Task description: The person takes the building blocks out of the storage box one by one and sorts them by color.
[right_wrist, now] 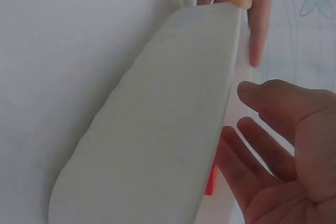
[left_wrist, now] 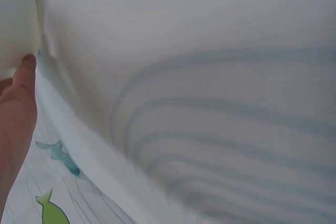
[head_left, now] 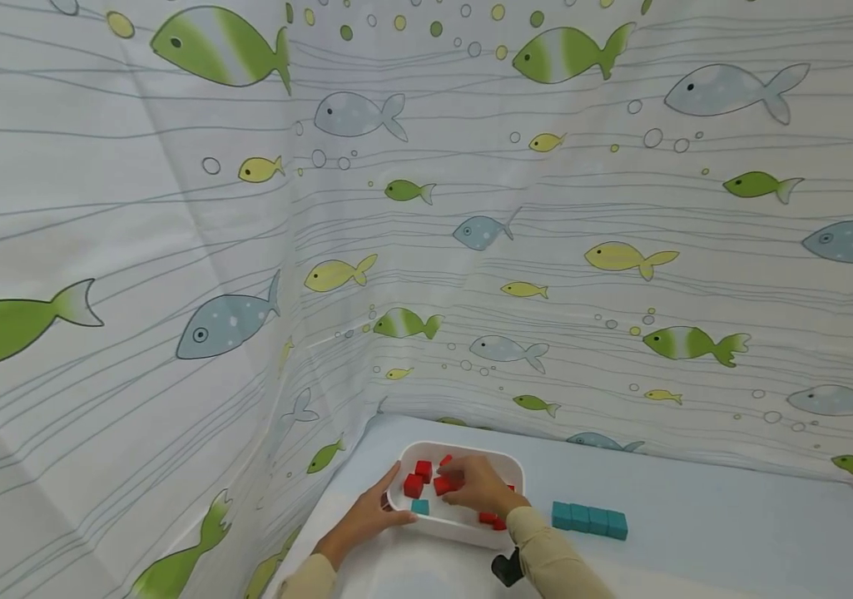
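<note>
Fish-print curtains behind; both hands meet at white tray.

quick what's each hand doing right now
left hand: grips the white tray by its rim
right hand: open over the red blocks, holding nothing

White tray wall fills the middle of the frame, seen from outside, slanting up to the right. Right hand just beside its right edge, palm showing, fingers loosely spread, holding nothing. Small patch of a red block shows between that hand's fingers and the tray. Left hand at the tray's far corner, thumb on the rim, fingers down the inner side
</note>
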A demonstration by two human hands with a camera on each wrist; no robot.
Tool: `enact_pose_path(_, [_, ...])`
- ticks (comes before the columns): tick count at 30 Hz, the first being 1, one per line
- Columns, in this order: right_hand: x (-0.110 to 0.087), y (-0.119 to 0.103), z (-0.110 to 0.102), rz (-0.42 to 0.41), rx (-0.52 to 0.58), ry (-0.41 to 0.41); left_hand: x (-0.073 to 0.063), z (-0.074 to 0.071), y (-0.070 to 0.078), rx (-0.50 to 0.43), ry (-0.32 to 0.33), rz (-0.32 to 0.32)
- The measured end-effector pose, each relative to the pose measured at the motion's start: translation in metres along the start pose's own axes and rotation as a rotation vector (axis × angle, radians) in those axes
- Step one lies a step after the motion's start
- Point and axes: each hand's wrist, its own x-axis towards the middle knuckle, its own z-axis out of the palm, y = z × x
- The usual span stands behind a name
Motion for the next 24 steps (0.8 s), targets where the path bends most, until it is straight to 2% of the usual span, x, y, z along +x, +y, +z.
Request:
enact_pose_path(6, [0.012, -0.003, 0.014, -0.022, 0.009, -0.021, 0.0, -0.001, -0.001, -0.007, -0.007, 0.007])
enact_pose_path(17, [0.024, -0.008, 0.031, 0.047, 0.083, -0.124, 0.0, -0.002, -0.001, 0.003, -0.019, 0.019])
enact_pose_path(24, [0.026, -0.008, 0.043, 0.037, 0.079, -0.133, -0.001, -0.002, -0.001, -0.003, -0.02, 0.034])
